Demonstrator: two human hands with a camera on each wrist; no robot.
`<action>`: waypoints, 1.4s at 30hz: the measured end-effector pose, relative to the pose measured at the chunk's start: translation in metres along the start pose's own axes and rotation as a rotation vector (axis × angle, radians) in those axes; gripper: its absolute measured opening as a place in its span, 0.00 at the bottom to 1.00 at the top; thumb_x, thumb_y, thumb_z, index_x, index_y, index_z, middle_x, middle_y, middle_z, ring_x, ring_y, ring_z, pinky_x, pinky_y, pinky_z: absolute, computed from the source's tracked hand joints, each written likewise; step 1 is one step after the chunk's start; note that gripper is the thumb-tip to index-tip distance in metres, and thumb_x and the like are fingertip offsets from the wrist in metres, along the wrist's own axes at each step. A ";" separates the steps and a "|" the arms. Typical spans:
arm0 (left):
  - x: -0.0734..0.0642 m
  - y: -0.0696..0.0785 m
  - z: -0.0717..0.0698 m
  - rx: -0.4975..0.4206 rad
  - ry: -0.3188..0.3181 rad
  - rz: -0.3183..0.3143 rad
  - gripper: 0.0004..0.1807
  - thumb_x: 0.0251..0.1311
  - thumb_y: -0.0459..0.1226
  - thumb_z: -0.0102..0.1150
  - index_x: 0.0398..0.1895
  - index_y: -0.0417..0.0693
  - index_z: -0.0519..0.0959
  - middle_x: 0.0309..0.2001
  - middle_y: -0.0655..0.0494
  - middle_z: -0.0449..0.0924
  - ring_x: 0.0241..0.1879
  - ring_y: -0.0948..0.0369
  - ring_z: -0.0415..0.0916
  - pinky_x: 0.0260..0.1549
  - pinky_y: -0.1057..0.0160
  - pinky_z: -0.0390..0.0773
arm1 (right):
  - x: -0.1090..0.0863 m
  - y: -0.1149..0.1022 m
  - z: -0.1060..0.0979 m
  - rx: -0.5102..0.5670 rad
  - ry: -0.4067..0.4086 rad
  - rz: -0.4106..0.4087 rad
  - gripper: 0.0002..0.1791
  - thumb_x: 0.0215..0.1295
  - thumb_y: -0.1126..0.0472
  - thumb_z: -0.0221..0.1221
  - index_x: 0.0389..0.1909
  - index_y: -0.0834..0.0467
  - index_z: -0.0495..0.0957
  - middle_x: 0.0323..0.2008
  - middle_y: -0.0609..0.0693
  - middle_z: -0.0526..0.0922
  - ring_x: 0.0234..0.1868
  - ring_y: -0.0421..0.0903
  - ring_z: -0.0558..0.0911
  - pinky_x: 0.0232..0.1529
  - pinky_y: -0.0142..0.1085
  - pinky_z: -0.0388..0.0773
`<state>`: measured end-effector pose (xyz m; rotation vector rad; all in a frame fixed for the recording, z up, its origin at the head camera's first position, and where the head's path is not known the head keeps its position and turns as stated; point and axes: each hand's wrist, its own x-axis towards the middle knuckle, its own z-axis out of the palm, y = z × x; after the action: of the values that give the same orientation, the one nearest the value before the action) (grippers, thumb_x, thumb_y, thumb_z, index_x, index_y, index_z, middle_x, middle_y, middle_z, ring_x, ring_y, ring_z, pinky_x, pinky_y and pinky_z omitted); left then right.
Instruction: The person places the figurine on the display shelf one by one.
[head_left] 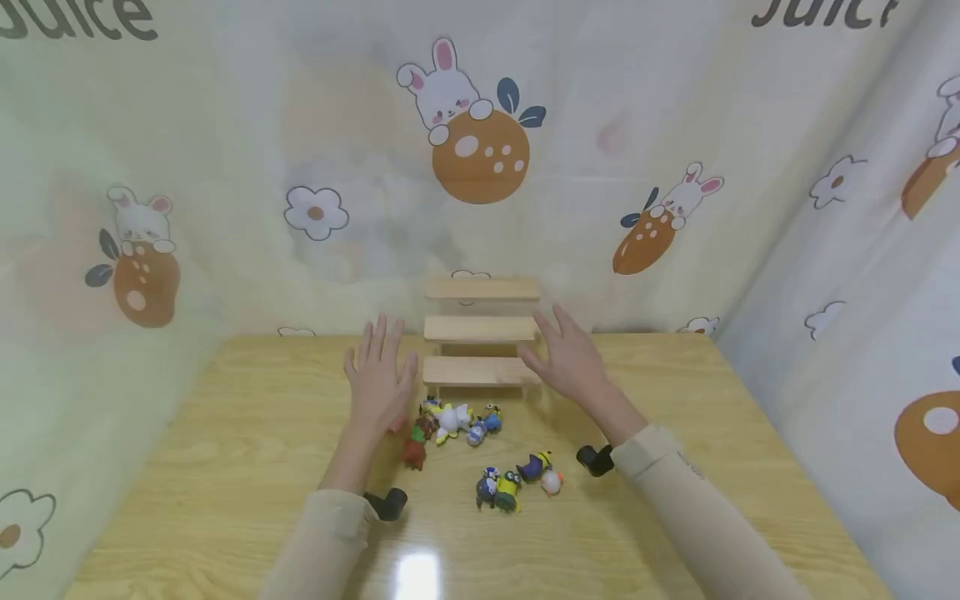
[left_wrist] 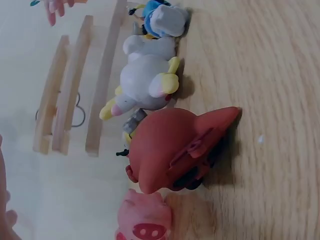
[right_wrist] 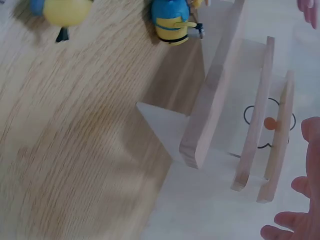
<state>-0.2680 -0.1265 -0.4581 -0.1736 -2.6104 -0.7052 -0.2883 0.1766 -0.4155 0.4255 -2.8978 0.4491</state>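
Both hands hover palm-down with spread fingers, holding nothing. My left hand (head_left: 377,383) is left of a three-step wooden display rack (head_left: 482,372), and my right hand (head_left: 573,358) is at its right end. In front of the rack lies a cluster of small toy figures: a white one with yellow feet (head_left: 450,422), a blue one (head_left: 477,432), a minion figure (head_left: 492,418) and a red figure (head_left: 414,453). A pink pig figure (left_wrist: 145,220) is partly hidden below my left hand in the head view. The left wrist view shows the red figure (left_wrist: 170,150) lying beside the pig.
Nearer the front is a second group: a green-and-yellow figure (head_left: 507,492), a dark one (head_left: 486,490), a purple one (head_left: 534,467) and a round white one (head_left: 551,482). The wooden table (head_left: 675,500) meets a curtain (head_left: 360,275) with rabbit prints behind the rack.
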 end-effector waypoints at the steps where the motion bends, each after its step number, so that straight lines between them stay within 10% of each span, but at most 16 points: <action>1: -0.001 -0.001 0.002 -0.027 0.003 -0.005 0.32 0.69 0.52 0.38 0.75 0.57 0.51 0.76 0.50 0.45 0.75 0.48 0.39 0.66 0.33 0.38 | -0.001 0.001 0.001 0.008 -0.003 0.003 0.41 0.67 0.38 0.49 0.74 0.55 0.52 0.74 0.65 0.47 0.70 0.66 0.57 0.67 0.60 0.58; 20: -0.017 -0.016 0.024 -0.398 0.012 -0.217 0.31 0.71 0.54 0.37 0.72 0.52 0.57 0.71 0.49 0.60 0.70 0.47 0.57 0.70 0.44 0.53 | -0.032 0.007 0.018 0.136 0.035 0.072 0.40 0.68 0.40 0.51 0.74 0.55 0.51 0.73 0.64 0.49 0.69 0.66 0.59 0.61 0.62 0.65; 29: -0.018 -0.034 0.008 -0.391 -0.081 -0.178 0.30 0.71 0.48 0.44 0.72 0.48 0.56 0.71 0.44 0.59 0.70 0.44 0.55 0.69 0.42 0.54 | -0.028 -0.018 0.025 0.276 0.084 0.095 0.40 0.68 0.37 0.48 0.74 0.51 0.50 0.73 0.62 0.50 0.68 0.65 0.61 0.61 0.62 0.66; 42: -0.009 -0.027 0.028 -0.455 -0.238 -0.084 0.42 0.63 0.56 0.53 0.74 0.49 0.51 0.70 0.45 0.58 0.68 0.46 0.59 0.67 0.42 0.59 | -0.038 -0.013 0.016 0.344 0.113 0.048 0.35 0.68 0.47 0.53 0.72 0.54 0.56 0.68 0.59 0.58 0.67 0.60 0.65 0.63 0.58 0.67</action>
<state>-0.2760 -0.1355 -0.4958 -0.2996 -2.6450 -1.3797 -0.2507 0.1694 -0.4355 0.3647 -2.7280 0.9531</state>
